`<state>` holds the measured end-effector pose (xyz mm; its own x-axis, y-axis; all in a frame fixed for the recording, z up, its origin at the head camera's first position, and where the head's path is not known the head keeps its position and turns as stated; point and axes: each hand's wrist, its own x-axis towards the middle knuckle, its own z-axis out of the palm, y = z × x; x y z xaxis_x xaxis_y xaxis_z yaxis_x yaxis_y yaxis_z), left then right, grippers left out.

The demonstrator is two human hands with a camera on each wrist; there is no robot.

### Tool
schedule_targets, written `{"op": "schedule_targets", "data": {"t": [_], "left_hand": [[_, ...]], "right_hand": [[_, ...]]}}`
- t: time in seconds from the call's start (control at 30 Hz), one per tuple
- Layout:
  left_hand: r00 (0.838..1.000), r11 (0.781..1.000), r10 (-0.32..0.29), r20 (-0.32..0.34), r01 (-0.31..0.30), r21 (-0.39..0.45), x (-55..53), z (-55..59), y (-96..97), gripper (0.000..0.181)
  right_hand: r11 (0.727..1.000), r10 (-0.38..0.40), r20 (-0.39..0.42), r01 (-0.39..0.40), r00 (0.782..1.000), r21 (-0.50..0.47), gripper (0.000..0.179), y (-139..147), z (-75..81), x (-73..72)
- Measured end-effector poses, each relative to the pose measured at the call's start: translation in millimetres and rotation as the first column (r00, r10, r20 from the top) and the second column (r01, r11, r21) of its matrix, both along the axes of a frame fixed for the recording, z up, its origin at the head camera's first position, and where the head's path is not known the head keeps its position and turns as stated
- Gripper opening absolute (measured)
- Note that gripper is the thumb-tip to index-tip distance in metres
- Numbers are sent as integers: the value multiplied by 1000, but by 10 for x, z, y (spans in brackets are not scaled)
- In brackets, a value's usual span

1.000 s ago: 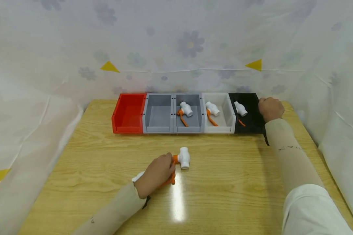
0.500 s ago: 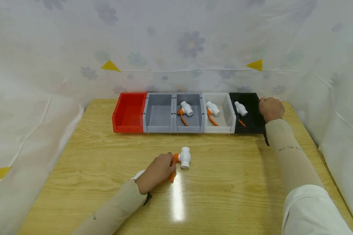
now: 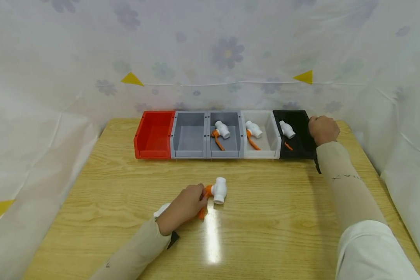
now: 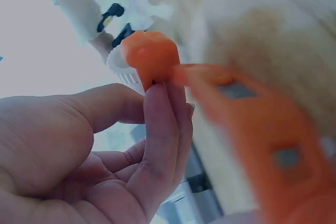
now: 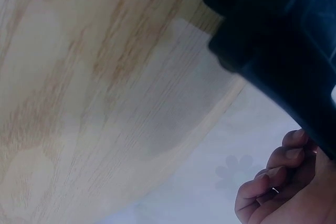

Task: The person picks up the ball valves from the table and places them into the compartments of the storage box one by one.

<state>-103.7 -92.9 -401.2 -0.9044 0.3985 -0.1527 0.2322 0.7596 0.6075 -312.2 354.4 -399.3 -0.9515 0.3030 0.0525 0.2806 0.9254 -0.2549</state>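
My left hand (image 3: 183, 206) pinches a white plastic ball valve (image 3: 219, 190) by its orange part, over the near middle of the table. The white body points away to the right of the fingertips. Close to the camera in the left wrist view, the orange lever (image 4: 262, 135) looms large and blurred. A white piece (image 3: 160, 210) shows beside the left wrist, mostly hidden. At the right end of the bin row, my right hand (image 3: 324, 130) grips the outer side wall of the black bin (image 3: 303, 146). Its curled fingers show beside that bin in the right wrist view.
Left of the black bin stand a white bin (image 3: 273, 152), two grey bins (image 3: 225, 154) (image 3: 189, 154) and a red bin (image 3: 153, 151). One orange-handled white valve lies in each of the black, white and right grey bins. A flowered curtain (image 3: 210, 46) hangs behind the wooden table (image 3: 259, 217).
The left hand and the valve have shifted slightly toward the front edge, and the orange lever's lower end has swung a little left. The right hand has kept its place on the black bin.
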Motion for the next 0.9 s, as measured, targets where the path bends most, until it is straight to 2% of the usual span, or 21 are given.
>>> {"op": "schedule_targets", "data": {"t": [0.13,0.23,0.4,0.5,0.67,0.9], "left_hand": [[1000,1000,19,3,-20,19,9,167,-51,8],[999,999,46,-10,-46,29,-39,326,-123,5],[993,994,104,-52,-103,20,-228,616,-310,5],[988,991,131,-81,-132,-13,-378,735,-438,6],[975,978,189,-119,-198,-69,-626,836,-590,7],[968,964,237,-87,-245,-99,-949,842,-600,10]], "right_hand": [[1000,1,-12,-1,1000,0,66,14,-10,-3],[1000,-2,-15,2,1000,0,65,11,-10,5],[1000,-1,-17,1,1000,11,66,-6,-11,9],[1000,6,-10,-6,1000,20,66,-10,-10,6],[999,21,-6,-20,1000,26,64,3,-7,8],[999,18,-2,-18,1000,27,61,12,-13,21]]}}
